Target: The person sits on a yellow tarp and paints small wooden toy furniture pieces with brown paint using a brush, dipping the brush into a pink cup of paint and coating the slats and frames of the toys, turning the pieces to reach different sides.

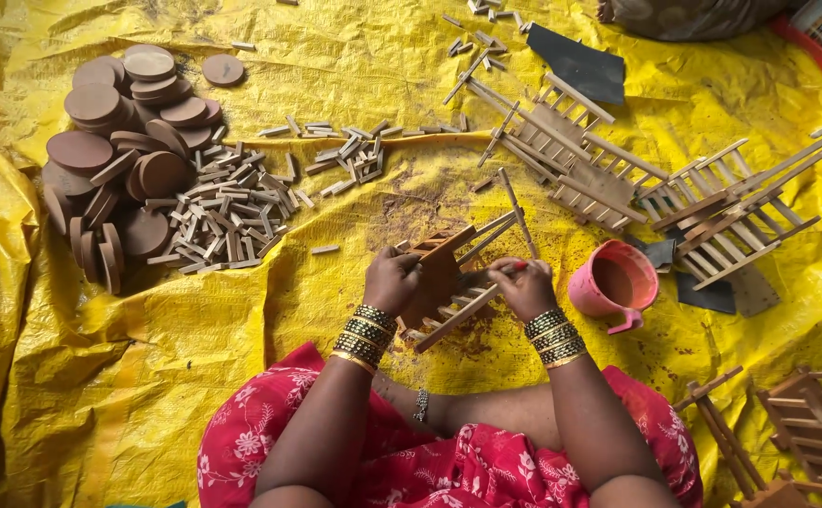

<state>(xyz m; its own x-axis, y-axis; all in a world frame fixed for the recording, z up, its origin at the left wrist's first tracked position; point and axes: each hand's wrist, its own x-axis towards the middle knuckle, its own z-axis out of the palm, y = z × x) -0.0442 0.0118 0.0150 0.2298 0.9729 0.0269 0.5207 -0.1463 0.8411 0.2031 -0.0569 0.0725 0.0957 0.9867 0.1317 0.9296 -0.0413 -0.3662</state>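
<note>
I sit on a yellow tarp (147,320). My left hand (390,278) grips a small wooden slatted frame (448,282) resting in front of my knees. My right hand (522,285) pinches a thin stick or brush, its tip touching the frame's slats. Both wrists carry stacked bangles. A pink cup (615,282) holding brown liquid stands just right of my right hand.
A heap of brown wooden discs (119,141) and a pile of short wooden sticks (227,212) lie at the left. Several finished slatted frames (618,169) lie at the upper right, more frames (797,423) at the lower right. Dark sheets (575,61) lie at the top.
</note>
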